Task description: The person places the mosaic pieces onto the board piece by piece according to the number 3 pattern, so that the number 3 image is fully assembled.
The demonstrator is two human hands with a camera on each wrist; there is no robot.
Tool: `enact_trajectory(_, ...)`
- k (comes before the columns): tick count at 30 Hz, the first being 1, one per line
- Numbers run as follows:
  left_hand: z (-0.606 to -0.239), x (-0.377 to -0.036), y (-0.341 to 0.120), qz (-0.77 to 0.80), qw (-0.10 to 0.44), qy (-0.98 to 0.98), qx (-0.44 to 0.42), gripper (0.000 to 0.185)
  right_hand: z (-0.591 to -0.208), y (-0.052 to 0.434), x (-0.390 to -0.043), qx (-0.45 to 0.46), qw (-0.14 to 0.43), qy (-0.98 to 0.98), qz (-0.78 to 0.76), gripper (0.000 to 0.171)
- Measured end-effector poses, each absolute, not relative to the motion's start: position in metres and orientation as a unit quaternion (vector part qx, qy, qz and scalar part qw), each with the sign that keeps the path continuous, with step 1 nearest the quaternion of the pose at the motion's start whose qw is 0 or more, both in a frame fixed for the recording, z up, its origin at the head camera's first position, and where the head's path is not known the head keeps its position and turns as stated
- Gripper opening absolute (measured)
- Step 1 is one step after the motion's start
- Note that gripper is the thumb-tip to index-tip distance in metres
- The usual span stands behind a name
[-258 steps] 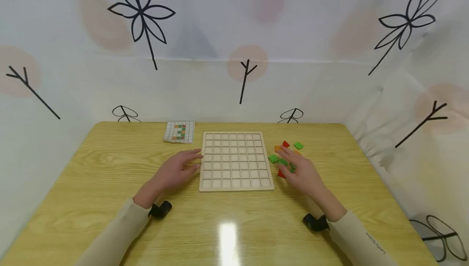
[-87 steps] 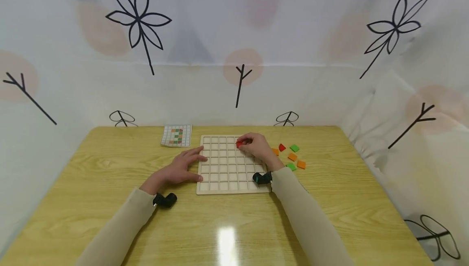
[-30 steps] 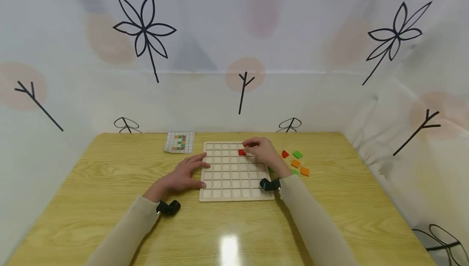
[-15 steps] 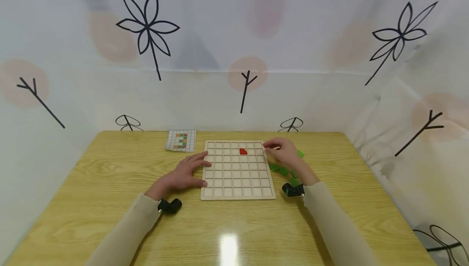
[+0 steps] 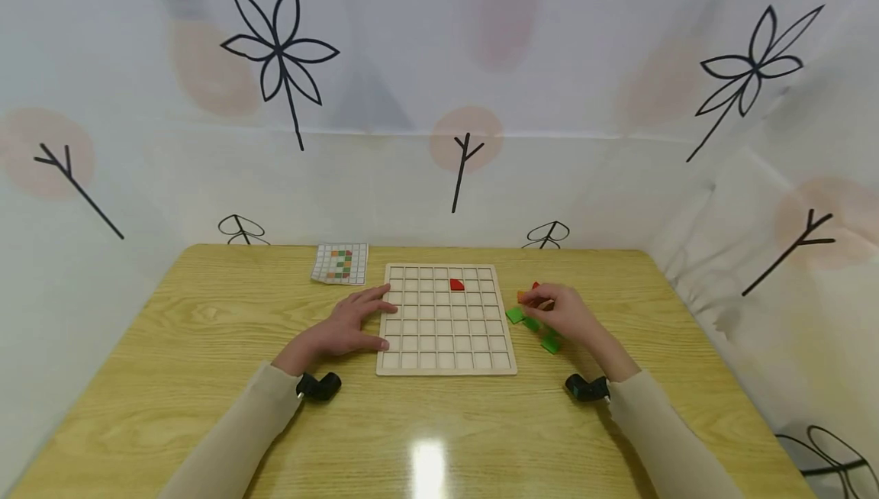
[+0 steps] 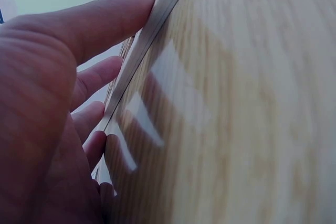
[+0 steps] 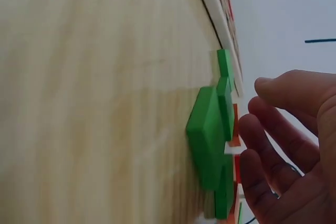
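Note:
A wooden grid board (image 5: 442,371) lies mid-table with one red tile (image 5: 457,284), rounded on one corner, in a cell of its second row. My left hand (image 5: 339,327) rests at the board's left edge, fingers extended and spread; the left wrist view shows the thumb against the side rim (image 6: 149,27). My right hand (image 5: 566,314) hovers over loose tiles right of the board. In the right wrist view, green tiles (image 7: 205,124) lie beside its fingers (image 7: 252,132), which are bent loosely, apart from the thumb, with nothing visible between them. The hand partly hides the tile group.
A paper pattern card (image 5: 340,264) with a coloured grid lies behind the board's left corner. An orange tile (image 5: 521,297) and another red tile (image 5: 536,285) show beyond the right fingers. A patterned cloth (image 5: 384,178) hangs behind the wooden table (image 5: 226,316).
My right hand has let go of the red tile, now in its cell, and moved right to the loose tiles. My left hand came onto the board's edge and has stayed there.

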State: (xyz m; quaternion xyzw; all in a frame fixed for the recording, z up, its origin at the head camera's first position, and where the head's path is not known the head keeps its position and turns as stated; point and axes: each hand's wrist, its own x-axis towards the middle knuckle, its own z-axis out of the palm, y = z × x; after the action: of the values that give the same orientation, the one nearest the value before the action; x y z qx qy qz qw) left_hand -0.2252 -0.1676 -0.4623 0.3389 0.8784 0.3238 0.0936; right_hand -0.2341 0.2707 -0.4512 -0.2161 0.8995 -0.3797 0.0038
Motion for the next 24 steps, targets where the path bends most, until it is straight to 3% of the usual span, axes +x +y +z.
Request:
enact_trajectory(12, -0.463, -0.224, -0.167, 0.326, 0.095, 0.880, 0.333, 0.058, -0.446, 0.281, -0.218, -0.238, 0.043, 0.913, -0.330, 0.028)
enact_trajectory(24, -0.463, -0.224, -0.167, 0.327, 0.098, 0.880, 0.331, 0.057, -0.448, 0.282, -0.218, -0.257, 0.031, 0.913, -0.314, 0.026)
